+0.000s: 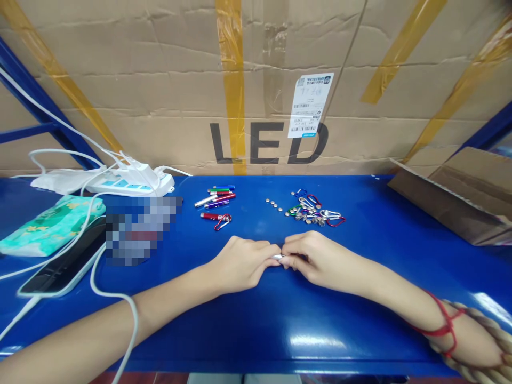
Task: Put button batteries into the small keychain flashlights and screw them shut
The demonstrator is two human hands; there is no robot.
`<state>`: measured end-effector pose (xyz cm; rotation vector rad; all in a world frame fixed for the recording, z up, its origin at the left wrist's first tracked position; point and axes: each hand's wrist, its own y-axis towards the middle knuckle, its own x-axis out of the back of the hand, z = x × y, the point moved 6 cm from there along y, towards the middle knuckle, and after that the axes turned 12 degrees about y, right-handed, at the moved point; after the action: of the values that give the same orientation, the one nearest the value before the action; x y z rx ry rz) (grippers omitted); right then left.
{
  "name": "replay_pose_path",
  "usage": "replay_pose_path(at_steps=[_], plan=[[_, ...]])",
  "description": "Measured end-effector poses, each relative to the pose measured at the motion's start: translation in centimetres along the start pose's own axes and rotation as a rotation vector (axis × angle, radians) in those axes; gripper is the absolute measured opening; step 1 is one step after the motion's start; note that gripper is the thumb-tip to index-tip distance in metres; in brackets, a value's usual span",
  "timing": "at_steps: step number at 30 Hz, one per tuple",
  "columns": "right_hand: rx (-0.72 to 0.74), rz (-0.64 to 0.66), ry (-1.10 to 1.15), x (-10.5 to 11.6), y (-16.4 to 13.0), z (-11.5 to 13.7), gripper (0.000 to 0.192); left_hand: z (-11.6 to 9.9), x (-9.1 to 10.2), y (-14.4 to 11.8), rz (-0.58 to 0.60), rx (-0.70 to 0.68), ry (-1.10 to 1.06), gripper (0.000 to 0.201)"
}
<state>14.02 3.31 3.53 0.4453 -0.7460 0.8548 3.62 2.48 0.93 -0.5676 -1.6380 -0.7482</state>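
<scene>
My left hand (244, 262) is closed in a pinch around a small silver metal tube (277, 257), of which only a short length shows. Fingertips of my right hand (308, 257) pinch the tube's right end; anything smaller between them is hidden. Beyond my left hand lies a group of slim mini flashlights (220, 197) in silver, red, blue, purple and green. Closer to me is a red mini flashlight (210, 216) with a red carabiner (223, 222) at its end. Past my right hand are a heap of coloured carabiners (310, 202) and several button cells (273, 204).
A white power strip (160, 184), green tissue pack (52, 224) and charging phone (64, 261) are at left on the blue table (240, 330). A white cable crosses my left forearm. An open cardboard box (448, 197) stands right; a large LED carton (172, 90) walls the back.
</scene>
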Motion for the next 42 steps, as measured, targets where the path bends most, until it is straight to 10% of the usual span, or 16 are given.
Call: replay_pose_path(at_steps=[10,29,42], plan=[[-0.39,0.038,0.514,-1.1,-0.6,-2.1,0.031,0.0,0.2,0.0,-0.014,-0.018,-0.059,0.017],[-0.438,0.016,0.601,-1.1,-0.5,-1.5,0.037,-0.5,0.6,-0.3,-0.123,-0.049,-0.002,0.019],[-0.533,0.077,1.046,-2.2,-0.6,-1.8,0.041,-0.6,1.1,-0.4,-0.187,-0.058,-0.113,0.025]])
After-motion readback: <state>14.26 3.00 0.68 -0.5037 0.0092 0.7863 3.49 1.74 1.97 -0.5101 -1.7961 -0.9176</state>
